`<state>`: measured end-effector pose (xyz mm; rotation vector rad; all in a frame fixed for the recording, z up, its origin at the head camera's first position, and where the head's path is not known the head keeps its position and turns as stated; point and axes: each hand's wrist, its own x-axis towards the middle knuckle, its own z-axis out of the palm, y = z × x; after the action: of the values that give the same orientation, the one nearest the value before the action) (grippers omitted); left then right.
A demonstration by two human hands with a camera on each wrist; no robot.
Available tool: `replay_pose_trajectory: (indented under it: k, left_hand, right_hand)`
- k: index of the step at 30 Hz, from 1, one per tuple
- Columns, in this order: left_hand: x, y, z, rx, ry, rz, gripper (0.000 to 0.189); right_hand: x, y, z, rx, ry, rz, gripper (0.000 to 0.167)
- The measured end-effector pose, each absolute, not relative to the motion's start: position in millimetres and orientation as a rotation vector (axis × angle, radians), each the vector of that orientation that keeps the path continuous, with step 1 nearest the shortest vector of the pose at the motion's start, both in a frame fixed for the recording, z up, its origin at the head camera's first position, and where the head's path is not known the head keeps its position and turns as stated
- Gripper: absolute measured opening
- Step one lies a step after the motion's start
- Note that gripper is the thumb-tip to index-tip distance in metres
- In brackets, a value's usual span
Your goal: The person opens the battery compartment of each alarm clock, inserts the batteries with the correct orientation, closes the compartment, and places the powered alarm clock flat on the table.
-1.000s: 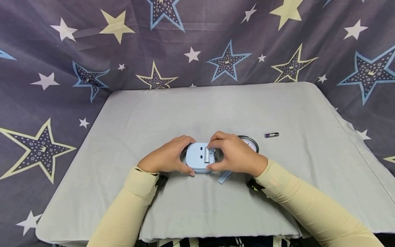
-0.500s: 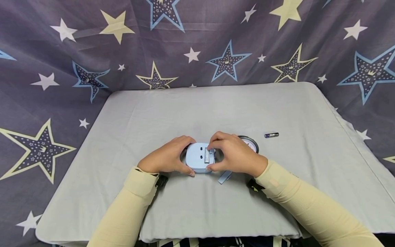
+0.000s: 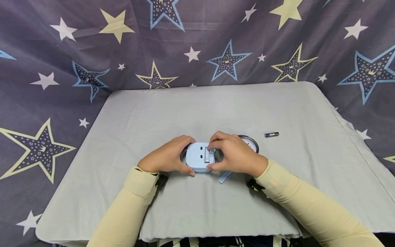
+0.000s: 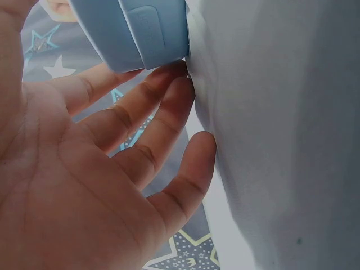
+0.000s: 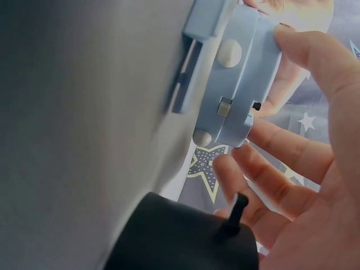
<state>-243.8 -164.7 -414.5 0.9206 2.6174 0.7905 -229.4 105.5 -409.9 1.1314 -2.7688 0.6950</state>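
A light blue rounded device [image 3: 193, 158] lies with its battery slot facing up, and a silver battery [image 3: 207, 155] sits in the slot. My left hand [image 3: 168, 156] holds the device's left side, thumb at the near edge, fingers curved round the far edge. My right hand [image 3: 232, 152] grips the right side; its index fingertip is at the battery's far end and its thumb at the near corner. In the right wrist view the device's side [image 5: 239, 84] shows round white feet and a small switch. The left wrist view shows a corner [image 4: 146, 34] above curved fingers.
A dark loose battery [image 3: 271, 134] lies to the right on the grey cloth-covered table [image 3: 197, 206]. Behind my right hand is a round black-rimmed dial [image 3: 250, 143], partly hidden. A light blue flat strip [image 3: 224, 177] lies close by the right thumb. A starry curtain [image 3: 191, 34] hangs behind.
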Motion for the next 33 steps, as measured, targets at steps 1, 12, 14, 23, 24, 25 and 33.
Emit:
replay_pose_trajectory:
  k: [1,12,14,23,24,25,33]
  left_hand:
    - [-243.7,-164.9,-414.5,0.92,2.617,0.791,0.086]
    - [-243.0,-165.7,-414.4,0.91,2.618,0.808,0.084]
    - [-243.3,-165.4,-414.2,0.912,2.619,0.81,0.084]
    - [-243.4,-165.8,-414.1,0.896,2.616,0.808,0.085]
    - [-243.5,-165.8,-414.3,0.896,2.617,0.806,0.085]
    - [-243.6,-165.8,-414.6,0.897,2.618,0.805,0.085]
    - [-243.9,-166.0,-414.5,0.899,2.613,0.815,0.086]
  right_hand:
    - [-229.3,105.3,-410.0,1.13,-2.769,0.689,0.057]
    - [-220.2,105.9,-407.9,1.15,-2.653,0.582,0.038]
    - [-217.3,105.8,-407.3,1.183,-2.6,0.558,0.032]
    - [-210.4,103.5,-408.5,1.281,-2.425,0.422,0.02]
    - [-210.1,103.2,-408.8,1.281,-2.424,0.412,0.02]
    - [-209.9,103.1,-409.0,1.282,-2.426,0.405,0.019]
    - [-209.6,102.4,-408.7,1.298,-2.482,0.45,0.014]
